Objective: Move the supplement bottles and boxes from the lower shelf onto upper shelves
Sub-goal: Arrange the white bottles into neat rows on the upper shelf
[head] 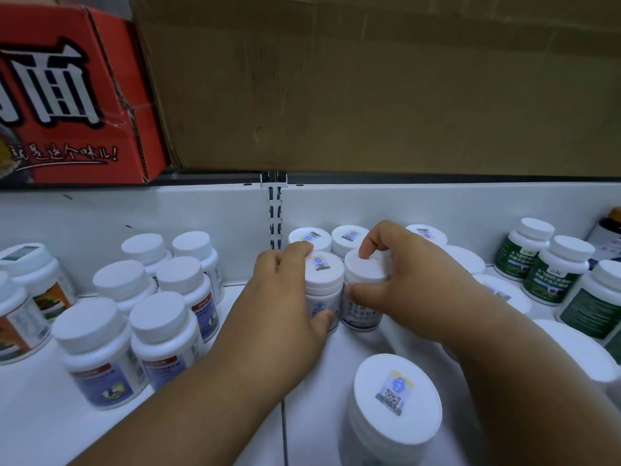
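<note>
on a white shelf (363,341), two small white supplement bottles stand upright side by side, touching or nearly so, just right of the slotted upright (275,216) in the back panel. the left hand (285,297) wraps the left bottle (324,290) — fingers curled over the far side of its cap, thumb pressed against the lower label in front. that bottle has a round white screw cap with a small blue-and-black code sticker on top and a pale label with dark print. the right hand (413,284) grips the right bottle (364,294): a fingertip rests on top of its plain white cap, the thumb lies against the side near the neck, the other fingers curl behind it. its label is white with dark blue characters and a dark band at the bottom.

directly behind the pair stand more white bottles of the same kind (349,237), stickers on their caps. a larger white-capped bottle (396,401) with the same sort of sticker sits close to the camera, blurred. to the left is a group of white bottles with blue-and-red labels (161,334); to the right, green-labelled bottles (544,277). above the shelf's back panel sit a red printed carton (74,95) and a plain brown cardboard box (369,79).
</note>
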